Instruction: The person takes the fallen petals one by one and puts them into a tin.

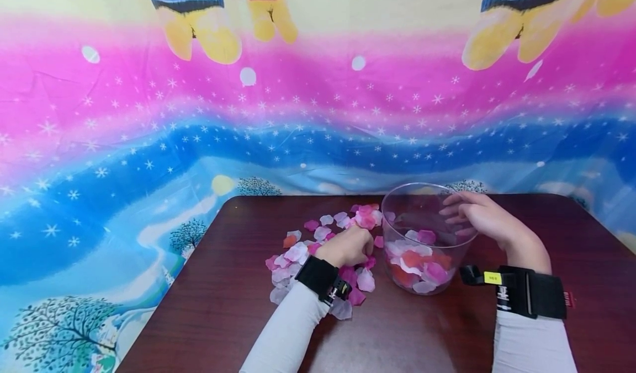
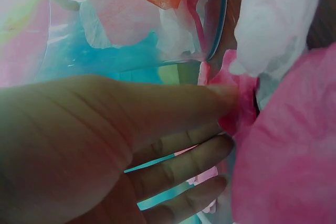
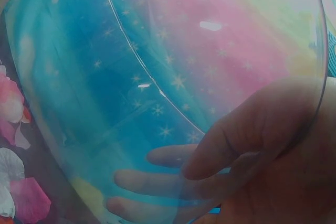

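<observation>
A clear plastic bucket (image 1: 425, 240) stands on the table, with white, pink and red artificial petals (image 1: 417, 265) in its lower part. To its left, my left hand (image 1: 348, 246) is down among a loose spread of petals. In the left wrist view, its thumb and index finger pinch a small deep-pink petal (image 2: 241, 100), the other fingers loosely bent below. My right hand (image 1: 479, 218) rests against the right side of the bucket near the rim. Its fingers (image 3: 152, 179) show through the clear wall, nearly straight and spread apart.
Loose petals (image 1: 285, 273) lie scattered over the dark wooden table (image 1: 213, 307), left of the bucket and close to its wall. A colourful printed cloth (image 1: 318, 113) hangs just behind the table's far edge. Black bands (image 1: 531, 293) with small cameras circle both wrists.
</observation>
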`<control>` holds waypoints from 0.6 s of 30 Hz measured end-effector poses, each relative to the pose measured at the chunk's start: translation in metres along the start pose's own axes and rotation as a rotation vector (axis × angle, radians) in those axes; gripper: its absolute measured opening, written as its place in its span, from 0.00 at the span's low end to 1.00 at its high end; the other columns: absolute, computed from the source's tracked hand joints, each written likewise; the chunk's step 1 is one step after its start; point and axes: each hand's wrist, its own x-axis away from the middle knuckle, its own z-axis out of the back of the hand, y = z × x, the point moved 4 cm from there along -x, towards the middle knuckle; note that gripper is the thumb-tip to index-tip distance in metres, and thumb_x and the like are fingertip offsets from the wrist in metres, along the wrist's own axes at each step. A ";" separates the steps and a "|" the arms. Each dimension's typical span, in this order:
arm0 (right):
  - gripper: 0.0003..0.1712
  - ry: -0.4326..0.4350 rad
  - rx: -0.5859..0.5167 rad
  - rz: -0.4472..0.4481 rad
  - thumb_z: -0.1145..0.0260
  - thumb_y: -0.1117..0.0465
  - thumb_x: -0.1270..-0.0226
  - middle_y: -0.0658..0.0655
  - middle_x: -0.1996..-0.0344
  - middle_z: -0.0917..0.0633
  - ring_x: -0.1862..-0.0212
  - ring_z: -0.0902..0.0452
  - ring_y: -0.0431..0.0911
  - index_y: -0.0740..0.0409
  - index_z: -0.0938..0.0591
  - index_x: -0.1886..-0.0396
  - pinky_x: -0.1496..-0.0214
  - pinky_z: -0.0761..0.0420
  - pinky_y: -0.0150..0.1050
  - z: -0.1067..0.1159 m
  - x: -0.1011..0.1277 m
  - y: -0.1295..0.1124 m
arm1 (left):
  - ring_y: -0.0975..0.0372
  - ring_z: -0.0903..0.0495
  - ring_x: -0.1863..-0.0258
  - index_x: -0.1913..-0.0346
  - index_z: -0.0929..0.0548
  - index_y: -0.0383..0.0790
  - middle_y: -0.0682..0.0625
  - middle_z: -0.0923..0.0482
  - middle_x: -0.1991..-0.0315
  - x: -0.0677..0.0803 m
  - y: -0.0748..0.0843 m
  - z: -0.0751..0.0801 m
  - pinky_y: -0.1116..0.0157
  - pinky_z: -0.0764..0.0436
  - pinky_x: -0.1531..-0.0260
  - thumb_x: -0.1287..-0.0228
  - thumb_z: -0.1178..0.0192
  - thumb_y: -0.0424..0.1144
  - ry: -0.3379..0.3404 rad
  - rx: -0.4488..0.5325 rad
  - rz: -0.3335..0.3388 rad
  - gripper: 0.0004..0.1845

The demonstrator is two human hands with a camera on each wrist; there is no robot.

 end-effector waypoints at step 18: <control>0.26 -0.003 -0.002 0.009 0.61 0.68 0.23 0.77 0.37 0.25 0.39 0.24 0.69 0.74 0.35 0.30 0.50 0.14 0.51 0.000 0.000 0.000 | 0.63 0.17 0.61 0.59 0.11 0.38 0.50 0.14 0.63 0.035 0.002 0.086 0.69 0.18 0.56 0.33 0.33 0.28 0.289 0.099 -0.158 0.04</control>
